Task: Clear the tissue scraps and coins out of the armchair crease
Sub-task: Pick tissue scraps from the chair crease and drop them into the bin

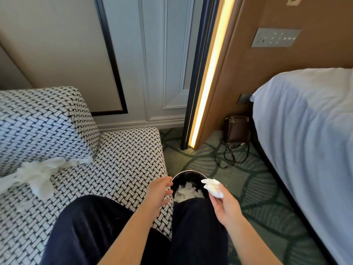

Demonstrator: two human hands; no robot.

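Down on the carpet [254, 188], hard against the front corner of the armchair [122, 161], stands a small black bin [188, 172] with white tissue scraps [186, 193] already lying in it. The right hand [227, 205] is over the bin's right rim, thumb and fingers pinching a crumpled tissue piece [213, 187]. The left hand [157, 194] hovers at the bin's left rim with its fingers loose and spread, holding nothing. The person's legs [95, 226], in dark trousers, cover the near part of the bin and part of the seat.

More loose tissue [38, 174] lies heaped on the left along the crease where the patterned seat meets the backrest, well apart from both hands.

To the right is a bed [305, 121] with a pale cover. A brown handbag [236, 129] sits on the floor between the bed and a lit wall strip [210, 73], its strap trailing over the carpet toward the bin. A metal socket panel [275, 37] is set in the wall above.
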